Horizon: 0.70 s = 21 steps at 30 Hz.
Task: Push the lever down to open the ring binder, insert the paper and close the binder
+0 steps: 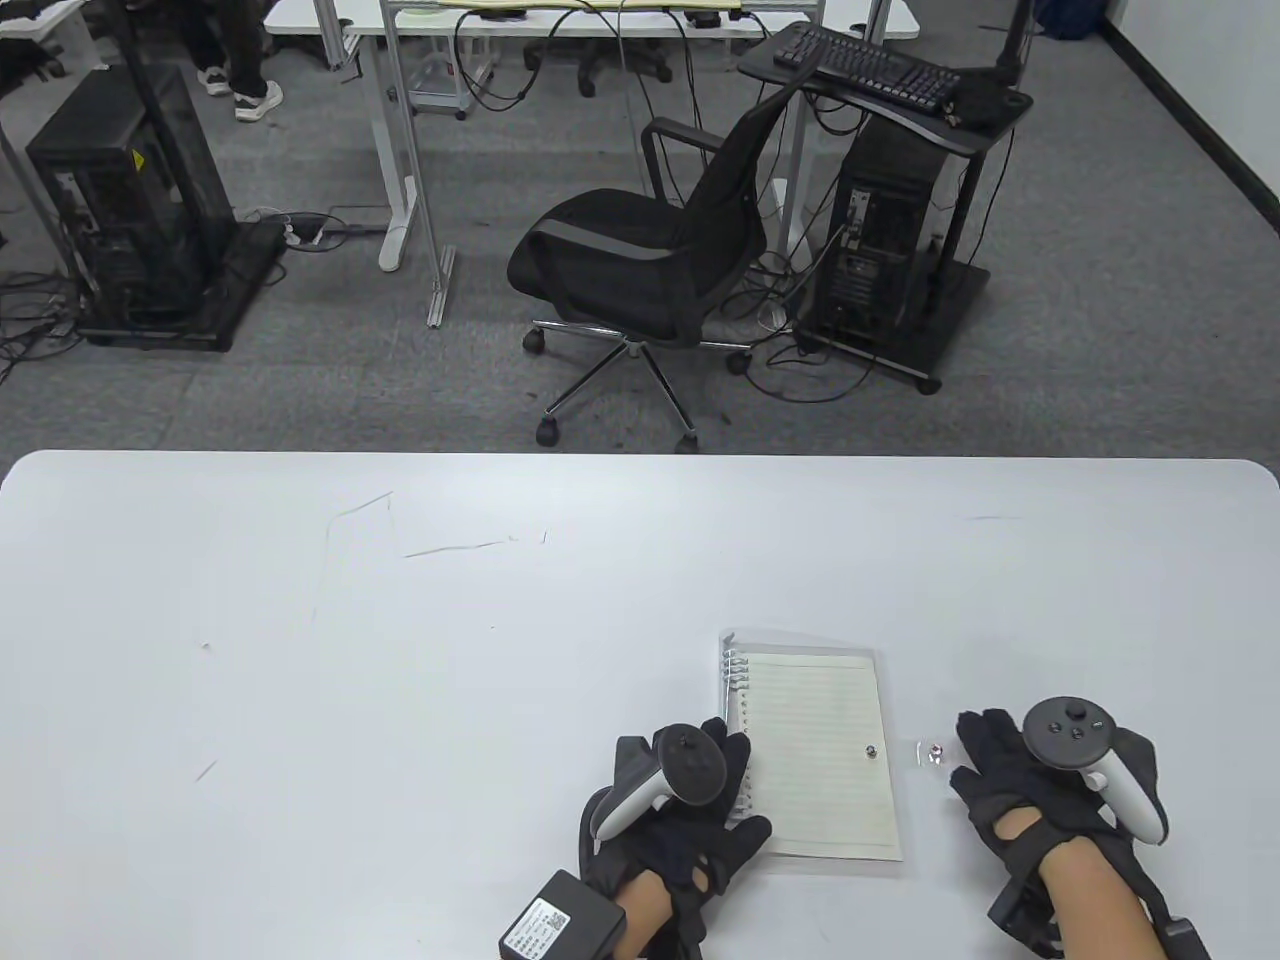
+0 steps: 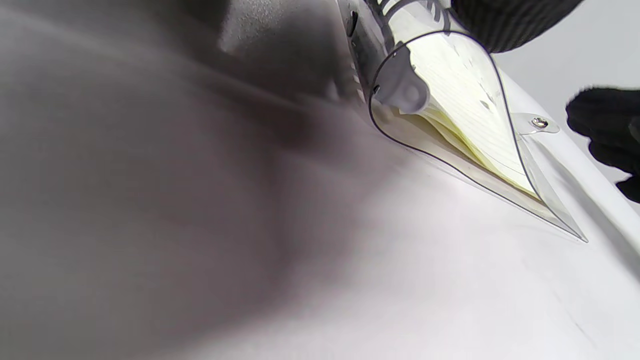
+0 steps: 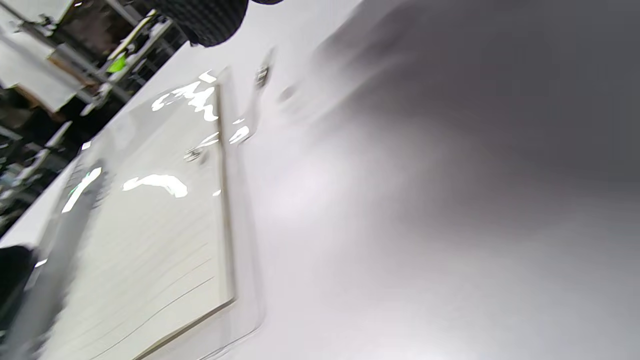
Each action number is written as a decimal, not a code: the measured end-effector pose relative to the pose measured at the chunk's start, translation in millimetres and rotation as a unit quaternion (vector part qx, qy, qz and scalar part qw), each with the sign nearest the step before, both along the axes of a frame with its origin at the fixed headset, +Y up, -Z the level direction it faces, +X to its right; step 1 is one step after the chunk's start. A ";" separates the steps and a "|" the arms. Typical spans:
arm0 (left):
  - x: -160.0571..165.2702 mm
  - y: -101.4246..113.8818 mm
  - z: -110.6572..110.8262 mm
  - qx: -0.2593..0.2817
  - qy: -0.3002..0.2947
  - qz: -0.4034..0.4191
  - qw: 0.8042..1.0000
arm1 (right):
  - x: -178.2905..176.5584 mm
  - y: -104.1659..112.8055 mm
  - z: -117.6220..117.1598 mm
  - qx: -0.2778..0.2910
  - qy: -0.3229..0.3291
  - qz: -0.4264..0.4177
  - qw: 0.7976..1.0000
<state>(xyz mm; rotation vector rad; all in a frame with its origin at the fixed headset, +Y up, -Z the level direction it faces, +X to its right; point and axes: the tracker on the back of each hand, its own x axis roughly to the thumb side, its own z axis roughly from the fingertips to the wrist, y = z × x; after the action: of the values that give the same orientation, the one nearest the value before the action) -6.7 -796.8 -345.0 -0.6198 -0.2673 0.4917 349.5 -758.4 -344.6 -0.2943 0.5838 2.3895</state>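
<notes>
A small ring binder (image 1: 815, 760) with a clear plastic cover and lined paper lies flat at the table's front right. Its metal rings (image 1: 735, 680) run down the left spine. My left hand (image 1: 725, 790) rests on the lower part of that spine, fingers laid over it. In the left wrist view a left fingertip (image 2: 505, 20) touches the clear cover (image 2: 465, 165) above the cream pages, beside a grey plastic end piece (image 2: 406, 92). The snap strap (image 1: 935, 752) lies unfastened right of the binder. My right hand (image 1: 985, 760) lies flat on the table beside the strap, holding nothing.
The white table (image 1: 400, 700) stretches wide to the left and behind the binder. Beyond its far edge are a black office chair (image 1: 650, 270), computer towers and desks on grey carpet. The right wrist view shows the binder (image 3: 165, 225) with glare on its cover.
</notes>
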 end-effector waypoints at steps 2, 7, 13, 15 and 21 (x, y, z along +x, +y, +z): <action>-1.1 -0.2 -0.4 -0.003 0.000 0.003 1.000 | -0.4 -8.8 -0.5 -0.025 0.001 0.010 1.000; -1.9 -0.3 -0.3 -0.003 -0.001 0.006 1.000 | -25.1 -13.7 -3.4 0.004 0.050 -0.047 0.998; -2.0 -0.1 0.1 0.000 -0.001 0.006 1.000 | -62.7 -21.2 -8.0 0.049 0.106 -0.009 0.993; -1.9 -0.1 0.1 0.000 -0.001 0.005 1.000 | -75.4 -26.5 -9.4 0.043 0.128 0.017 0.991; -1.5 0.2 0.4 0.002 -0.001 0.004 1.000 | -90.3 -28.4 -8.1 0.044 0.141 0.106 0.983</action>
<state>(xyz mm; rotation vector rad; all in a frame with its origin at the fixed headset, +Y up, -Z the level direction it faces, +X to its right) -8.1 -796.6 -344.6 -0.6153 -0.2734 0.4980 259.1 -786.8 -352.7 0.0249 0.5949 2.6781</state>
